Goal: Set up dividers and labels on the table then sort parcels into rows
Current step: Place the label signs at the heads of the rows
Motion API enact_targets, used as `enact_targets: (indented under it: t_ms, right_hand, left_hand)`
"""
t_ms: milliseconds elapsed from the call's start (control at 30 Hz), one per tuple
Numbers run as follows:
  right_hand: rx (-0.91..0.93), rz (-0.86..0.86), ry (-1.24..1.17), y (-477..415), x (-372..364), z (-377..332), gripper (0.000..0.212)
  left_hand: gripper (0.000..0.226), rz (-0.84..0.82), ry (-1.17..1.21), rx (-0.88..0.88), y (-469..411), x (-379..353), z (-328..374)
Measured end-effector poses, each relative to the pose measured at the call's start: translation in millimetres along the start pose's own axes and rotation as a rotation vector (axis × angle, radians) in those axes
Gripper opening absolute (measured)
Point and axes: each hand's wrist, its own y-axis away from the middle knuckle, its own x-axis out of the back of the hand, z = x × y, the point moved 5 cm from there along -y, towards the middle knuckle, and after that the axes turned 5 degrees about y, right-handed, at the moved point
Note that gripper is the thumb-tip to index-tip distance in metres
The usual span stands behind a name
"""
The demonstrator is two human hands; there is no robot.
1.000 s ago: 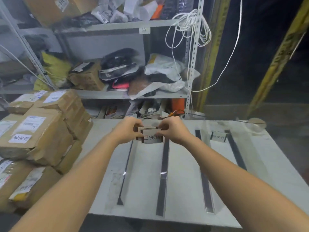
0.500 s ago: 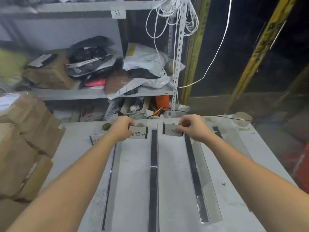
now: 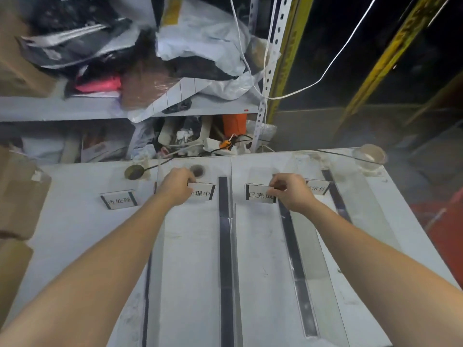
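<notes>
On the white table (image 3: 195,259) lie several long clear dividers with dark strips, among them the middle divider (image 3: 226,246) and the one to its right (image 3: 295,259). My left hand (image 3: 176,187) pinches a white label (image 3: 204,192) at the far end of the second row. My right hand (image 3: 292,191) pinches another label (image 3: 259,195) in the third row. A third label (image 3: 119,199) stands at the far left, and a fourth label (image 3: 318,188) shows partly behind my right hand.
Brown cardboard parcels (image 3: 17,196) are stacked at the table's left edge. Behind the table a metal shelf (image 3: 75,107) holds bags and packages. A clear round dish (image 3: 369,156) sits on the far right corner. A white cable (image 3: 325,73) hangs over the shelf post.
My hands have parted from a shared stack of labels, each taking one label down onto its own row. The camera has moved closer to the table and turned right.
</notes>
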Motion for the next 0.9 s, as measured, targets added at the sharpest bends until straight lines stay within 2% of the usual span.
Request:
enact_targets:
  t_ms: [267,633,700,800,900]
  right_hand:
    - [-0.045,-0.030,-0.011,-34.2,-35.3,14.2,0.018]
    - [-0.134,0.020,0.156,-47.4,-45.9,37.9,0.004]
    - [-0.134,0.034,0.184,-42.5,-43.3,34.1,0.012]
    - [-0.100,0.039,0.232,-29.0,-34.4,21.2,0.034]
    - [-0.063,0.047,0.275,-10.4,-21.7,5.0,0.042]
  left_hand:
    - [0.009,-0.067,-0.097,0.080,-25.1,-22.4,-16.9]
    - [0.017,-0.037,-0.211,0.089,-35.9,-33.4,-19.4]
    - [0.017,-0.031,-0.218,0.099,-32.2,-32.6,-19.0]
    - [0.031,-0.033,-0.263,0.077,-22.6,-28.0,-11.0]
    - [0.040,0.034,-0.312,0.013,-7.7,-13.7,5.9]
